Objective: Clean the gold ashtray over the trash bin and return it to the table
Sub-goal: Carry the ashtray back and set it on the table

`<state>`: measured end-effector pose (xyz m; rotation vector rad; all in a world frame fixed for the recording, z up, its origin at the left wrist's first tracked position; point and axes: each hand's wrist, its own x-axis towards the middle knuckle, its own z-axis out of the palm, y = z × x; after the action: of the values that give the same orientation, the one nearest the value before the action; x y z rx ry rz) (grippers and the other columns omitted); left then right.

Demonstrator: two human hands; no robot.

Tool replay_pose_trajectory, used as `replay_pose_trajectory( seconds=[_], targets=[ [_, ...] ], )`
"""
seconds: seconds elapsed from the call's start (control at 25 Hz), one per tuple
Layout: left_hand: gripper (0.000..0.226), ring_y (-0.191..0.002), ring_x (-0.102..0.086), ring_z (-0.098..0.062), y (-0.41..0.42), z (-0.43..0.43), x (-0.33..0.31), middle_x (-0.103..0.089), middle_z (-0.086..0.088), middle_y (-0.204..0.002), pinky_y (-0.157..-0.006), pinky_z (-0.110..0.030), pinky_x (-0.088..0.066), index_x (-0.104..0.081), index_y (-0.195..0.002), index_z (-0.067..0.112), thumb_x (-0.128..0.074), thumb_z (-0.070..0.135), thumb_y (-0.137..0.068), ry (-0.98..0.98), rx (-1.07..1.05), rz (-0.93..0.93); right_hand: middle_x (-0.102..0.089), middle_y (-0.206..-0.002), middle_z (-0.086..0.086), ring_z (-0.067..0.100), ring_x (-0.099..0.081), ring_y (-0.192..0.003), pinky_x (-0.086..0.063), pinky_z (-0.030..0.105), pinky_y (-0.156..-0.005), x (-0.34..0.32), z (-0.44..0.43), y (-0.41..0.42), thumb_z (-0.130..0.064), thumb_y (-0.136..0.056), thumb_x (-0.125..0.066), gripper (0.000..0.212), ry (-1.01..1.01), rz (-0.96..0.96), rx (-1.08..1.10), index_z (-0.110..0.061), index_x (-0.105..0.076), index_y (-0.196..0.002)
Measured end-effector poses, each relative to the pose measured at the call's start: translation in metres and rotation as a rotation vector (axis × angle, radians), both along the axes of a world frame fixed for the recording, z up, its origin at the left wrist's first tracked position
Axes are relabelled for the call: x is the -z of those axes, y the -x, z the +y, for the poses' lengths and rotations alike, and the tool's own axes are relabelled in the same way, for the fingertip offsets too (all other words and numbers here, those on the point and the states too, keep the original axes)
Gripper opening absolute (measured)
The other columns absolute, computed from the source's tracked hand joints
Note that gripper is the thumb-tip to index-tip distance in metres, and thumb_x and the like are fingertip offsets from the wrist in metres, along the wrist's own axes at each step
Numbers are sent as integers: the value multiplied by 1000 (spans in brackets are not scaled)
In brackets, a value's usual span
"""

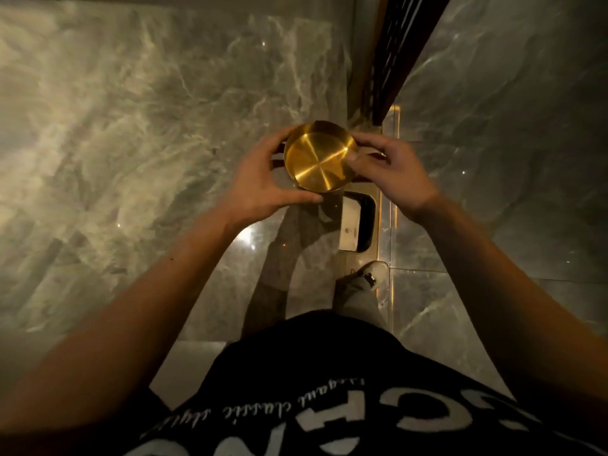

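I hold the ashtray [319, 158] in both hands at the centre of the frame, lifted clear of the marble floor [131, 126] and not resting on anything. My left hand [263, 179] cups its left side, fingers curled over the far rim and thumb stretched along the near edge; my right hand [391, 169] pinches the right rim, thumb pressed just inside the bowl and fingers wrapped behind. So each grip is pressed onto the ashtray, neither one spread free. The bowl faces up toward me and its brushed gold inside looks bare and shiny, with no ash that I can make out. Just below it in the frame, partly behind my left thumb, sits the bin [358, 222], a dark opening with a pale liner or card in it, near my shoe [371, 273]. I judge that I am at the cleaning step or right at its end, held over or just beside the bin. The next move calls for a check of the bowl, a tip or wipe over the opening if any residue remains, then carrying it level to the desk, which is not in view here.
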<state>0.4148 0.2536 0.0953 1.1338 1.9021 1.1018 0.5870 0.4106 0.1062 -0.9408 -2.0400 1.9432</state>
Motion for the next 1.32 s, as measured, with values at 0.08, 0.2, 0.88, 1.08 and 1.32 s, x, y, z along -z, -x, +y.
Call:
replay_pose_trajectory(
  seconds=[0.08,0.2,0.88,1.08,1.32],
  targets=[
    [104,-125,-54,-11,14,-23,-7,-55,1,-138,-105,-35,-48,-46,-142,20,-92,45,-52,-27,-15,16,-59,-129,-3,11,-59,-117,-53,38,-97,-11,-24,11,-28,-85,-72,52,-67,3,-44,-25,-54,-133],
    [104,-124,-55,-10,26,-49,-18,-56,2,-137,-105,-32,-48,-47,-143,19,-93,43,-53,-49,-36,44,-54,-131,-8,8,-53,-121,-51,33,-97,-25,-50,25,-34,-70,-81,77,-103,-13,-119,-27,-46,-138],
    [100,-120,-52,-7,99,-167,-13,-53,6,-132,-100,-18,-44,-50,-139,20,-94,41,-52,-14,-275,122,-55,-131,-1,11,-54,-111,-48,21,-86,-8,-132,139,-31,-63,-88,90,-436,-22,-384,-20,-46,-142],
    [99,-115,-49,3,171,-209,9,-50,8,-130,-95,-4,-37,-49,-139,23,-94,41,-53,-6,-220,99,-52,-130,-3,10,-54,-109,-46,19,-85,4,-184,199,-34,-62,-88,91,-483,-89,-322,-18,-46,-142],
    [105,-122,-49,-11,267,-277,12,-46,1,-131,-105,-14,-38,-47,-141,19,-93,44,-50,-18,-108,93,-50,-128,0,13,-54,-109,-51,34,-92,3,-275,281,-25,-63,-88,90,-463,-177,-204,-17,-44,-141]
  ],
)
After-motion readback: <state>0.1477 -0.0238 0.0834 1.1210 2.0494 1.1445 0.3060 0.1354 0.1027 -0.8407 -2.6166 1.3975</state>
